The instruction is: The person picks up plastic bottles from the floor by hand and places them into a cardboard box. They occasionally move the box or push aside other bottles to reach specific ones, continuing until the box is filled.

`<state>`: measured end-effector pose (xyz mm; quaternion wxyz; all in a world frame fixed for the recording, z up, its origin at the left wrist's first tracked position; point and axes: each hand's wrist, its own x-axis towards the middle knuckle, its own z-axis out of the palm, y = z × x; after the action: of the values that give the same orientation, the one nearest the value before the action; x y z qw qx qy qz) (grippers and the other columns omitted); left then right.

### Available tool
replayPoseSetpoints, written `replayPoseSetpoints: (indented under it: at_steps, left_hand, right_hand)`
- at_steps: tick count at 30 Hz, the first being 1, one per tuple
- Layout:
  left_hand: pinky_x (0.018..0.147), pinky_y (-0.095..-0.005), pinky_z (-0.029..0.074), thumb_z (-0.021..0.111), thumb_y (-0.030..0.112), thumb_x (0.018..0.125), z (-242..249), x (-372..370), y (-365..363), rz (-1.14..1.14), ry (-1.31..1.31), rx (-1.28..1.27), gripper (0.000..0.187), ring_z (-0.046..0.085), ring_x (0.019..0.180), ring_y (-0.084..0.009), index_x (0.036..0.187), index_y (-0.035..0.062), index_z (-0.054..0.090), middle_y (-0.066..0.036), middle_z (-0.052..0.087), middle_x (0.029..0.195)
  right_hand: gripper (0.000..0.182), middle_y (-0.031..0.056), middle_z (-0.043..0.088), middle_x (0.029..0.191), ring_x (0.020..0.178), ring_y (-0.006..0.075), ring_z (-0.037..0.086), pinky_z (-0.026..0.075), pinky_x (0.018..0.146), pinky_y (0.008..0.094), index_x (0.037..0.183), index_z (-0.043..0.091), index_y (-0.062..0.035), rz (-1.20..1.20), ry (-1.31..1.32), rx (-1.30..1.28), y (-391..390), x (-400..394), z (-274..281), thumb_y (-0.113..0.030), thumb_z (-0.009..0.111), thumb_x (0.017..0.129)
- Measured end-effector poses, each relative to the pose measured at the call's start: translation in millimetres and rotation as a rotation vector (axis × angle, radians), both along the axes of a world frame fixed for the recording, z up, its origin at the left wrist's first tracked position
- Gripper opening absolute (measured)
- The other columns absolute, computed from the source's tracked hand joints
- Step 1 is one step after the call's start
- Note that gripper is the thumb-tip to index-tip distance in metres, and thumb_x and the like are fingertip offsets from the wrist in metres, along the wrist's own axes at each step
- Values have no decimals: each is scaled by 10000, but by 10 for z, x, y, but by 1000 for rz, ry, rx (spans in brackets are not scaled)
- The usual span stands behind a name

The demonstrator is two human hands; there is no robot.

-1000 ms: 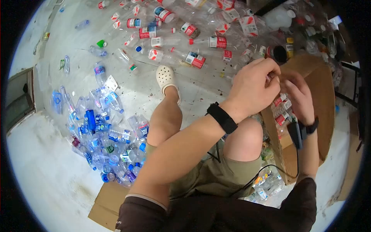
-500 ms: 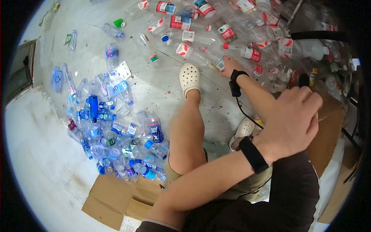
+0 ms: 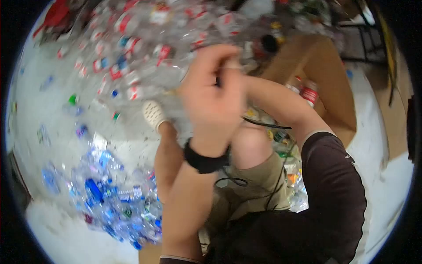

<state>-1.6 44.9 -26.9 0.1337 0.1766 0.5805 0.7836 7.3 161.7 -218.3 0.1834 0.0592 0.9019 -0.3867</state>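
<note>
My left hand (image 3: pixel 215 92), blurred by motion, is in the middle of the view with a black band on its wrist. Its fingers look loosely curled, and no object shows clearly in it. Behind it reaches my right forearm (image 3: pixel 277 99); my right hand is hidden by the left one, so its grip cannot be seen. Just left of the hands lies a clear plastic bottle (image 3: pixel 143 93) with a red and white label. A pile of clear bottles with red labels (image 3: pixel 162 53) spreads over the floor beyond.
A cardboard box (image 3: pixel 338 88) stands at the right, with a red-labelled bottle (image 3: pixel 309 93) in it. Blue-labelled bottles (image 3: pixel 127 193) are heaped at lower left. A black cable (image 3: pixel 268 125) runs by my knees. A white clog (image 3: pixel 154 114) is on my foot.
My view has swung to the right, bringing the cardboard box's inside into sight. My left hand has moved left from beside the box and covers my right hand.
</note>
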Motion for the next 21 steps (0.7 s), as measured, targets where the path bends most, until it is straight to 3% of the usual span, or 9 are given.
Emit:
replayPoseSetpoints:
  at_steps: [2, 5, 7, 10, 11, 12, 14, 16, 21]
  left_hand:
    - [715, -230, 437, 517, 10, 816, 51, 45, -14, 4, -11, -88, 140, 541, 797, -103, 941, 7, 582, -45, 591, 896]
    - [711, -236, 445, 497, 1, 822, 164, 164, 44, 1, -27, -32, 159, 548, 793, -119, 962, -3, 574, -57, 586, 887]
    - [692, -243, 458, 494, -13, 830, 125, 181, 94, 94, -43, -16, 156, 569, 782, -131, 964, -11, 574, -75, 602, 869]
    - [695, -244, 451, 475, -18, 831, 78, 243, 139, 53, -26, -49, 174, 554, 766, -125, 980, -8, 564, -73, 592, 854]
    - [709, -246, 450, 465, -19, 832, 67, 258, 147, 29, -22, -75, 185, 546, 773, -121, 991, -5, 560, -68, 580, 849]
    - [709, -246, 450, 465, -19, 832, 50, 269, 157, 28, -17, -79, 185, 546, 773, -121, 991, -5, 560, -68, 580, 849]
    - [685, -238, 441, 484, 3, 834, 20, 282, 190, -4, -18, -109, 159, 539, 738, -122, 964, -8, 575, -71, 601, 849]
    - [687, -238, 440, 483, 4, 832, -1, 274, 221, -20, -25, -128, 160, 537, 743, -121, 962, -7, 575, -69, 599, 846]
    - [698, -239, 437, 480, 5, 832, -94, 267, 340, -68, -31, -166, 161, 532, 750, -118, 962, -5, 575, -64, 590, 834]
  right_hand:
    - [599, 190, 613, 898, 859, 298, 602, 482, 764, 356, 1048, 490, 11, -78, 129, -67, 273, 296, 474, -293, 733, 592]
    - [636, 198, 605, 925, 840, 296, 600, 478, 749, 349, 1046, 486, 29, -295, 94, -76, 435, 1043, 1562, -312, 754, 581]
    - [677, 145, 578, 995, 935, 231, 567, 450, 811, 317, 1126, 460, 18, -423, 123, -241, 602, 1555, 1968, -269, 767, 594]
    - [656, 114, 525, 1083, 1033, 193, 503, 405, 893, 306, 1173, 446, 10, -647, 104, -213, 772, 2250, 2600, -190, 764, 635]
    - [681, 67, 508, 1127, 1054, 151, 483, 390, 913, 317, 1203, 424, -21, -661, 57, -9, 916, 2489, 2618, -201, 768, 644]
    - [651, 92, 521, 1079, 1024, 182, 498, 402, 882, 312, 1186, 439, -12, -671, 201, 76, 1075, 2732, 2466, -165, 752, 636]
    - [621, 148, 524, 1034, 1000, 272, 507, 414, 853, 334, 1158, 457, 7, -644, 57, 534, 1449, 3121, 2223, -126, 731, 617]
    - [587, 213, 520, 1029, 960, 387, 498, 416, 824, 413, 1131, 482, -6, -677, 67, 658, 1878, 3379, 1738, -117, 714, 603]
    - [633, 175, 495, 1149, 1090, 359, 468, 412, 884, 438, 1245, 406, -106, -737, -301, 917, 2672, 3316, 852, -197, 676, 680]
